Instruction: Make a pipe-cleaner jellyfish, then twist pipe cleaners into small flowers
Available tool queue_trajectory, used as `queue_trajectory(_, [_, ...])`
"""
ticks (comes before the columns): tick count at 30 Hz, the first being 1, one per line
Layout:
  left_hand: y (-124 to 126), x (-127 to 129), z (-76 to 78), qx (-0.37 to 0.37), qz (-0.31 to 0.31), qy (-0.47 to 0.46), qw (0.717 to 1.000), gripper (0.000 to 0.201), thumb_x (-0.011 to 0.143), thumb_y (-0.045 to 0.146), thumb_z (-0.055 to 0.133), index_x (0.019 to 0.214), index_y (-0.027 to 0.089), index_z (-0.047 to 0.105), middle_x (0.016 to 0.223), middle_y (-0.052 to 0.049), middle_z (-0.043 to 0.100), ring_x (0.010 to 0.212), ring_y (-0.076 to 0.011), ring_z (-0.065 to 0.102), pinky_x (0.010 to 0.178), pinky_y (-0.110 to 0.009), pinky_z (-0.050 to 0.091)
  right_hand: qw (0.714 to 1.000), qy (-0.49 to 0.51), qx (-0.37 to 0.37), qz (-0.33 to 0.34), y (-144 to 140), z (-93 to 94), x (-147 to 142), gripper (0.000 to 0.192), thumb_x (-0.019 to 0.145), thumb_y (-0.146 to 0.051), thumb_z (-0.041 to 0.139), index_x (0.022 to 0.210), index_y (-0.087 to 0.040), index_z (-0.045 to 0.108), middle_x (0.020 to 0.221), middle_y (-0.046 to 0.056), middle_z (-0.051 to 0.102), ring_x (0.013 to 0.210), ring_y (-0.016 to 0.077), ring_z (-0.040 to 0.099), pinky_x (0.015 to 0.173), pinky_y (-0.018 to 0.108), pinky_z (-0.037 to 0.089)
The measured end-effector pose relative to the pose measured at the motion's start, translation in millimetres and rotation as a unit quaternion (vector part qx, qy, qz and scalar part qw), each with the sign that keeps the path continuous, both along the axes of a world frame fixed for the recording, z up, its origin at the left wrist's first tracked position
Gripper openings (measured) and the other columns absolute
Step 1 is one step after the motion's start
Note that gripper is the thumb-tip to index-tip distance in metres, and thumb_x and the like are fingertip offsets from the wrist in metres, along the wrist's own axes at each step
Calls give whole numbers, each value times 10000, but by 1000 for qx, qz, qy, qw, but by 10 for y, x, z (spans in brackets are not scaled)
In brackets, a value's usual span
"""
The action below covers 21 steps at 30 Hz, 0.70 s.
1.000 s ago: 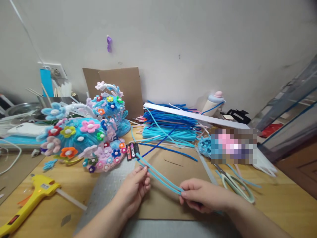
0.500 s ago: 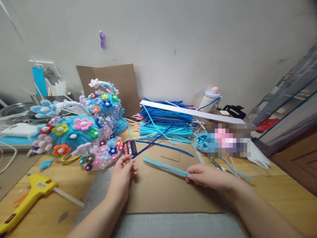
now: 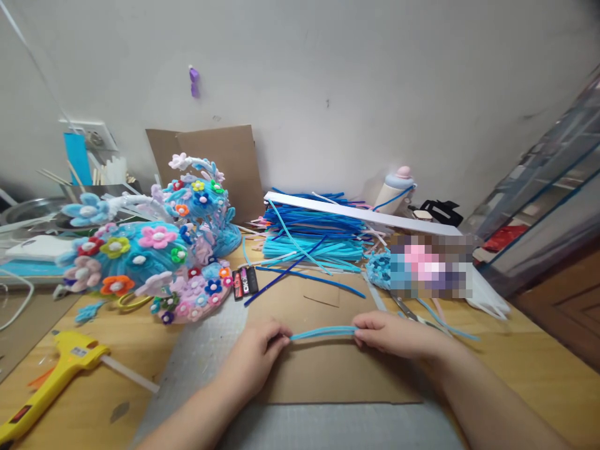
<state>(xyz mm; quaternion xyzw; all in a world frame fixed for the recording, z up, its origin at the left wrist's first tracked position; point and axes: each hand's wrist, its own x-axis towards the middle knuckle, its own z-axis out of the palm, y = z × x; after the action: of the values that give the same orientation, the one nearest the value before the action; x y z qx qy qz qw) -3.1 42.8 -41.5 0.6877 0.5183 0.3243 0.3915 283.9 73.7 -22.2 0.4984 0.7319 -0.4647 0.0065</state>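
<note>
Light blue pipe cleaners (image 3: 322,332) stretch between my two hands, slightly bowed, above a brown cardboard sheet (image 3: 337,375). My left hand (image 3: 262,347) pinches their left end. Their right end is held in the closed fingers of my right hand (image 3: 387,334). Two dark blue pipe cleaners lie behind: one slanting (image 3: 281,274), the other nearly flat (image 3: 323,280) across the cardboard's far edge. Farther back is a thick pile of blue and light blue pipe cleaners (image 3: 314,231), with a white strip (image 3: 360,212) across its top.
Fuzzy flower-covered baskets (image 3: 140,256) stand at the left. A yellow glue gun (image 3: 51,381) lies front left, its white glue stick pointing toward the grey mat (image 3: 197,356). Scissors (image 3: 412,312) rest right of the cardboard. A bottle (image 3: 396,190) stands by the wall. A small black-and-red packet (image 3: 245,283) sits beside the flowers.
My left hand has moved right and nearer from the dark blue pipe cleaner and has taken the free left end of the light blue ones. My right hand stays nearly in place.
</note>
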Motion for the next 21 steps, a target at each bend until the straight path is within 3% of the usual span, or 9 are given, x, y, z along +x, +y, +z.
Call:
queue_trajectory(2, [-14, 23, 10, 7, 9, 2, 1000, 103, 743, 186, 633, 732, 248, 714, 747, -32, 697, 737, -215, 593, 697, -275, 404, 999, -8, 49, 0, -44, 25, -65, 255, 883, -363, 459, 848, -177, 631, 750, 19, 606, 652, 141, 516, 576, 238, 380])
queue_trajectory(4, [-45, 61, 13, 2, 17, -4, 1000, 109, 749, 183, 619, 725, 242, 709, 739, -29, 695, 731, -211, 596, 687, -269, 405, 994, 13, 112, -6, -135, 49, -204, 262, 882, -363, 475, 1027, -204, 625, 976, 59, 653, 861, 199, 570, 749, 300, 421])
queue_trajectory(5, [-68, 86, 12, -5, 18, -8, 1000, 113, 757, 189, 611, 728, 239, 708, 740, -30, 695, 733, -210, 598, 686, -268, 405, 989, 26, 142, -7, -194, 57, -295, 312, 888, -369, 474, 1133, -217, 593, 1120, 77, 628, 988, 225, 554, 847, 332, 400])
queue_trajectory(7, [-124, 147, 7, -21, 15, -15, 1000, 112, 766, 204, 606, 736, 233, 710, 747, -32, 695, 745, -209, 601, 694, -267, 405, 985, 42, 167, 25, -318, 55, -490, 348, 895, -363, 476, 1211, -241, 554, 1218, 82, 594, 1073, 243, 533, 901, 347, 373])
queue_trajectory(10, [-195, 226, 6, -63, 10, -50, 997, 92, 757, 215, 618, 729, 216, 705, 738, -29, 690, 728, -195, 596, 677, -259, 408, 982, 33, 175, 59, -456, 12, -715, 237, 917, -309, 424, 1003, -219, 627, 962, 65, 664, 852, 206, 586, 729, 288, 395])
queue_trajectory(14, [-175, 227, 32, -191, 37, -183, 964, 124, 702, 277, 690, 731, 167, 642, 557, 21, 598, 476, -117, 507, 486, -220, 374, 980, 26, 196, 19, -464, -15, -761, 262, 918, -281, 402, 744, -177, 568, 731, 20, 595, 673, 150, 517, 610, 247, 326])
queue_trajectory(16, [-130, 192, 53, -238, 42, -272, 931, 245, 654, 338, 745, 746, 148, 621, 524, 30, 581, 442, -99, 500, 468, -212, 386, 984, 62, 163, -16, -421, 2, -713, 275, 913, -286, 412, 701, -170, 543, 670, -7, 542, 655, 131, 484, 596, 232, 311])
queue_trajectory(21, [-95, 144, 83, -300, 16, -412, 860, 347, 623, 358, 801, 809, 112, 644, 686, -44, 673, 545, -101, 595, 528, -204, 450, 987, 139, -19, -76, -363, -3, -614, 231, 879, -288, 446, 774, -152, 601, 570, -50, 404, 506, 79, 360, 477, 192, 258])
